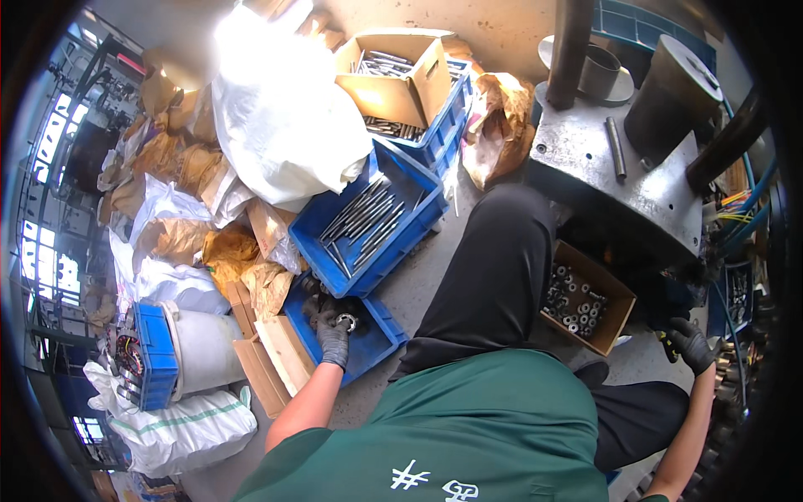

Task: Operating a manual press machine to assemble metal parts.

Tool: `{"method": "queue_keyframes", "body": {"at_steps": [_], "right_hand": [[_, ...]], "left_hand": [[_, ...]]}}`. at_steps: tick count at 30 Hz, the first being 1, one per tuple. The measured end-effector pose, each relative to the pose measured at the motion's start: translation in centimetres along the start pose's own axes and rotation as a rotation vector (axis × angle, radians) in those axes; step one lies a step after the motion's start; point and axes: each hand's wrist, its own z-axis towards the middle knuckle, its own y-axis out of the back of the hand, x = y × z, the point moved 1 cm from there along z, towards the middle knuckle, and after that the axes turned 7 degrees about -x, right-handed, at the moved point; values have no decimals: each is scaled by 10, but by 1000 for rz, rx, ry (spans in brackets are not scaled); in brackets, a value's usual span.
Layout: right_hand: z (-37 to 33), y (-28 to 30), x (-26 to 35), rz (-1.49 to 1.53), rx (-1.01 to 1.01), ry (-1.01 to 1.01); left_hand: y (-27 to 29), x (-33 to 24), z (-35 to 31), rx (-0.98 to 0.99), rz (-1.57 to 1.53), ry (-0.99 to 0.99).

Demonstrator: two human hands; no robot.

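My left hand (334, 341), in a dark grey glove, is over the low blue bin (374, 358). Its fingers close on a small shiny metal ring (346, 321); dark parts inside that bin are hard to make out. Far to the right is my right hand (694, 346), gloved the same way, low beside the machine. Its fingers curl at a small yellow-and-black object (667, 345), whose kind I cannot make out. Between my knee and the machine stands a cardboard box (617, 318) with several metal rings (577, 303) inside.
A blue crate (414, 238) of metal rods (365, 219) rests above the low bin. Behind it, a cardboard box (433, 84) of rods sits in another crate. The machine's steel plate (577, 138) carries a loose rod (615, 147). Sacks and crumpled paper (180, 171) crowd the left.
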Motion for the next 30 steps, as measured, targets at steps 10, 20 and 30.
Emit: {"method": "queue_keyframes", "body": {"at_steps": [10, 20, 30], "right_hand": [[-26, -6, 59, -170, -46, -37], [-25, -24, 58, -720, -83, 146], [25, -84, 76, -567, -173, 248]], "left_hand": [[-105, -396, -67, 416, -427, -951], [-295, -572, -271, 1170, -451, -1018], [-368, -546, -338, 1196, -316, -1268]]}}
